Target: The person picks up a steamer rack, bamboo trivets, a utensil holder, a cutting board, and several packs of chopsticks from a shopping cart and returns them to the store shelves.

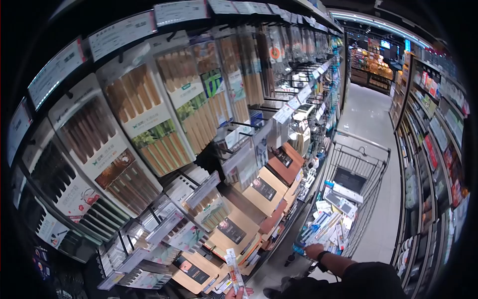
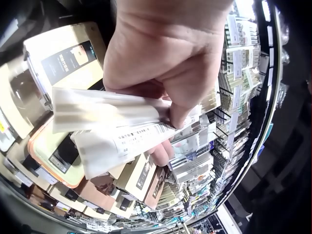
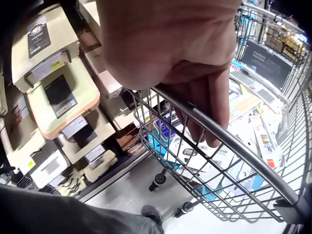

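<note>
Low in the head view, my left hand [image 1: 239, 293] holds narrow clear-and-white packs [image 1: 233, 269] upright before the shelf. The left wrist view shows my left hand [image 2: 165, 53] pinching two of them: a see-through pack [image 2: 107, 111] with pale sticks inside, and a white pack [image 2: 122, 146] with printed text and a barcode. My right hand [image 1: 313, 250] is at the near end of a wire shopping cart [image 1: 374, 144]. In the right wrist view, the fingers of my right hand [image 3: 165, 44] hook over the cart's dark top bar [image 3: 234, 141].
Many flat packages [image 1: 338, 226] and a dark box [image 1: 350, 179] lie in the cart. Hanging chopstick packs [image 1: 144, 109] line the left rack, above boxed cutting boards [image 1: 231, 231]. Another stocked shelf [image 1: 433, 144] borders the tiled aisle [image 1: 366, 109] on the right.
</note>
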Demonstrator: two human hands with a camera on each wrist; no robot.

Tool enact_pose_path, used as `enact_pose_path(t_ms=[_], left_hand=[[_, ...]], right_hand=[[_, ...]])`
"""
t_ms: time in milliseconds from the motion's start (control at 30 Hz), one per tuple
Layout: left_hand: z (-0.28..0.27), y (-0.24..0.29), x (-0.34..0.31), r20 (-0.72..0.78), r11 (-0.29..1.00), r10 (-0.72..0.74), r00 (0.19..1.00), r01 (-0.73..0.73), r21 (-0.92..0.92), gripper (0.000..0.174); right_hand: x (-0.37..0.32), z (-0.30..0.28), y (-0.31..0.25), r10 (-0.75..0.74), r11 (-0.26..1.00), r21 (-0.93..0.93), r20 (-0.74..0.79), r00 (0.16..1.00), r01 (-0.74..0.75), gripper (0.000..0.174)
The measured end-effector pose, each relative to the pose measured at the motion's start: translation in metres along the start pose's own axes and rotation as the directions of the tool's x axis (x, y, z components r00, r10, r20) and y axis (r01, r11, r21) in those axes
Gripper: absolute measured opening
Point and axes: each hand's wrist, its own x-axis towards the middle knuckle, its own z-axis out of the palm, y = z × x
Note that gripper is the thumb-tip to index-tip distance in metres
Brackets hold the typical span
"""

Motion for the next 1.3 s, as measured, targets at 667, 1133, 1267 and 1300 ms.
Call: enact_pose_path(t_ms=[667,1133,1267,1300], left_hand=[[0.106,0.002,0.077,0.287,0.971,-0.222,0.932,0.239,-0.025,0.026],[0.31,0.126,0.169,0.34,0.966,-0.178,0.923,0.23,-0.12,0.029],[0.318,0.158,0.177,0.355,0.956,-0.149,0.923,0.226,-0.186,0.029],[0.316,0.163,0.18,0.366,0.953,-0.144,0.919,0.228,-0.198,0.029]], right_hand=[[0.105,-0.073,0.178,0.15,0.985,0.142,-0.393,0.907,-0.101,0.017],[0.161,-0.162,0.281,-0.056,0.998,0.007,-0.102,0.993,0.057,0.02],[0.164,-0.204,0.258,-0.161,0.985,-0.059,-0.027,0.987,0.16,0.023],[0.165,-0.218,0.239,-0.209,0.977,-0.041,-0.032,0.977,0.207,0.025]])
